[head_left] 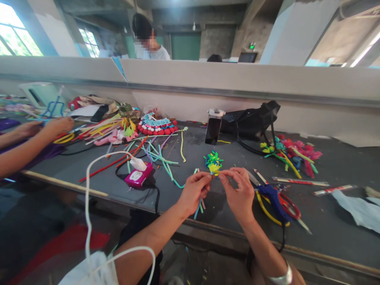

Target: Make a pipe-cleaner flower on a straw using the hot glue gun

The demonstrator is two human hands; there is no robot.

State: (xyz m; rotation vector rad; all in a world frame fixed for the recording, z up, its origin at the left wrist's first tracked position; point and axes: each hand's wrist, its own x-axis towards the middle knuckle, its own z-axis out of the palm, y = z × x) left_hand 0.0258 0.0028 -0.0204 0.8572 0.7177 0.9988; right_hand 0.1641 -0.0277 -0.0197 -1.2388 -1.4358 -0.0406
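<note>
My left hand (192,194) is closed on a small yellow pipe-cleaner flower (214,168) with a bluish base, its thumb and forefinger at the flower's underside. Pale blue and pink pipe-cleaner stems (200,206) stick out below that hand. Thumb and forefinger of my right hand (240,192) pinch together at the flower's right edge; what lies between them is too small to make out. Just behind the flower is a heap of short green, blue and yellow pipe-cleaner pieces (213,159).
A blue glue gun (271,198) and red-handled scissors (289,206) lie right of my hands. A phone (213,130) leans upright before a black bag (252,120). Left are a magenta power adapter (138,175) and loose pipe cleaners (163,158). A co-worker's hands (57,126) work far left.
</note>
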